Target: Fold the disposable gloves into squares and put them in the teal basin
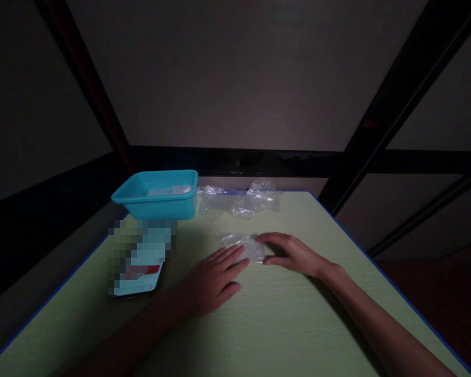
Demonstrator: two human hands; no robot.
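Plastic sheet (251,250), small and clear, flat on the table (282,324) between the two sets of fingers, its long axis running crosswise from left to right. The left hand (210,287), fingers extended and grasping nothing, overlies its near left part. The right hand (300,256) has thumb and forefinger parted at the right end; firm contact cannot be told. Neither hand is clearly nearer. Crumpled wrap (237,204) lies beyond the fingertips; a tub (163,210) stands farther left.
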